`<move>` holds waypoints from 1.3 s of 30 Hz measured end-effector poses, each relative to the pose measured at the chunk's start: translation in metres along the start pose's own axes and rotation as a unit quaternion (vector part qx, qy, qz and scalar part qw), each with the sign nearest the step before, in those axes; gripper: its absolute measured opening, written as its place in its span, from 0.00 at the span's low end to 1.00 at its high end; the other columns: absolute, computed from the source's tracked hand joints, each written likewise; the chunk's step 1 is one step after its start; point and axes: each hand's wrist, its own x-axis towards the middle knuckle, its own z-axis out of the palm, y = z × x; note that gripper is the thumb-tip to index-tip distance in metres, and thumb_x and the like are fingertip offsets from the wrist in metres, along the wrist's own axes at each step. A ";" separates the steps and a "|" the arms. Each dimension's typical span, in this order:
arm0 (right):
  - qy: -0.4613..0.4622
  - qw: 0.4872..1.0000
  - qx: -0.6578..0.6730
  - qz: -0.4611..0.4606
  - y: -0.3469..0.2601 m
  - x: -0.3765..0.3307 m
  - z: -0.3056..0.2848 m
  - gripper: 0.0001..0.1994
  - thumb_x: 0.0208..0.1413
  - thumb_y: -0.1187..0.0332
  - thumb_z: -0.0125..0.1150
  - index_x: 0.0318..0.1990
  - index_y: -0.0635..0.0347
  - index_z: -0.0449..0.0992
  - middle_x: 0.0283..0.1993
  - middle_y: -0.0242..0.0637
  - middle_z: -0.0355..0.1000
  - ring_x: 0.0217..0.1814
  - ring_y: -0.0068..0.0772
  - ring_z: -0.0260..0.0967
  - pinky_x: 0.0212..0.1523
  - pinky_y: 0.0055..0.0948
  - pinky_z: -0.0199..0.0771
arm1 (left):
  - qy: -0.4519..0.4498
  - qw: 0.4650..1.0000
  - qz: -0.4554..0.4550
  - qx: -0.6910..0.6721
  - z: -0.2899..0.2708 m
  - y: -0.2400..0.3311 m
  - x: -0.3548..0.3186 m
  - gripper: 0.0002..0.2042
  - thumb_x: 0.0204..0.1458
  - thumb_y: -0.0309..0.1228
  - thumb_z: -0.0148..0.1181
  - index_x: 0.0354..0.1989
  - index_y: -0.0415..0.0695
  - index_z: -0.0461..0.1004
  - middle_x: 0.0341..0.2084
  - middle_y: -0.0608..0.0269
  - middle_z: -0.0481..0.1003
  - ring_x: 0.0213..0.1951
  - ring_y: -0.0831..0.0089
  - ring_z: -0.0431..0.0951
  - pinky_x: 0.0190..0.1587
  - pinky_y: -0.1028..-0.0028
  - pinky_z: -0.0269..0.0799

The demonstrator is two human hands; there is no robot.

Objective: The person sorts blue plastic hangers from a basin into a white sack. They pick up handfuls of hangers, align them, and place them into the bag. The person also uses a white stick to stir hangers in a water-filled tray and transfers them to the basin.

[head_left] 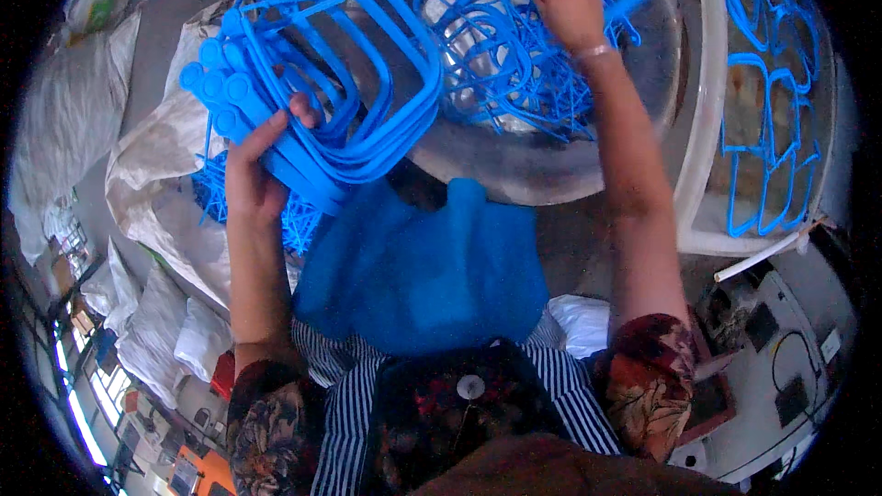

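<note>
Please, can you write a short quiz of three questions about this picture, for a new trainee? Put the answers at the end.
1. True or false: the left hand holds a stack of blue plastic frames.
2. Where does the right hand reach? A) into the round metal basin with loose blue plastic pieces; B) into the white sack; C) onto the blue cloth on the lap.
3. What hangs on the white rack at the person's right?

Key: 1. True. 2. A. 3. More blue plastic frames.
</note>
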 end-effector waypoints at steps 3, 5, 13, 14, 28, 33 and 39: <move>-0.099 0.985 -0.021 -0.142 0.039 0.034 0.073 0.19 0.51 0.69 0.51 0.50 0.31 0.68 0.58 0.26 0.62 0.54 0.43 0.65 0.45 0.38 0.72 | 0.009 1.000 -0.009 0.006 0.001 -0.001 0.002 0.21 0.47 0.22 0.53 0.52 0.38 0.60 0.33 0.54 0.70 0.35 0.65 0.72 0.41 0.68 0.70; -0.139 0.977 0.000 -0.163 0.044 0.043 0.116 0.23 0.51 0.70 0.50 0.53 0.25 0.66 0.62 0.26 0.56 0.56 0.46 0.63 0.48 0.38 0.71 | 0.031 0.999 -0.027 -0.022 0.003 -0.002 0.001 0.21 0.47 0.22 0.53 0.51 0.38 0.60 0.33 0.54 0.71 0.35 0.65 0.72 0.40 0.68 0.70; -0.187 0.978 0.015 -0.088 0.017 0.049 0.102 0.22 0.54 0.59 0.48 0.58 0.27 0.61 0.58 0.44 0.62 0.55 0.50 0.64 0.51 0.44 0.67 | 0.058 0.997 -0.057 -0.017 -0.001 -0.009 0.010 0.20 0.46 0.21 0.54 0.50 0.39 0.61 0.33 0.54 0.71 0.35 0.65 0.72 0.40 0.68 0.70; -0.094 0.926 -0.110 -0.349 0.034 0.048 0.089 0.17 0.54 0.65 0.47 0.51 0.37 0.69 0.55 0.40 0.66 0.57 0.46 0.63 0.54 0.42 0.65 | 0.049 0.997 -0.060 -0.026 0.001 -0.008 0.011 0.20 0.46 0.21 0.54 0.50 0.39 0.61 0.33 0.54 0.71 0.35 0.65 0.72 0.40 0.68 0.70; -0.174 0.967 -0.039 -0.181 0.072 0.000 0.007 0.24 0.43 0.69 0.59 0.51 0.46 0.66 0.50 0.35 0.67 0.54 0.44 0.65 0.42 0.41 0.74 | 0.042 0.997 -0.052 -0.025 -0.008 -0.012 0.009 0.18 0.46 0.22 0.54 0.48 0.37 0.63 0.34 0.54 0.72 0.35 0.65 0.73 0.41 0.67 0.71; -0.335 0.935 -0.079 -0.090 0.046 -0.006 0.008 0.24 0.43 0.67 0.60 0.52 0.42 0.66 0.47 0.34 0.69 0.51 0.42 0.66 0.45 0.40 0.70 | 0.057 0.995 -0.070 -0.038 -0.007 -0.014 0.001 0.18 0.46 0.22 0.55 0.47 0.36 0.64 0.33 0.55 0.73 0.35 0.65 0.74 0.40 0.68 0.72; -0.287 0.935 0.004 -0.210 0.071 -0.034 0.047 0.31 0.37 0.72 0.63 0.53 0.35 0.67 0.43 0.28 0.70 0.50 0.38 0.64 0.47 0.43 0.64 | 0.085 0.993 -0.086 0.011 -0.008 -0.018 0.001 0.17 0.46 0.22 0.56 0.46 0.36 0.65 0.33 0.54 0.74 0.34 0.65 0.76 0.39 0.68 0.74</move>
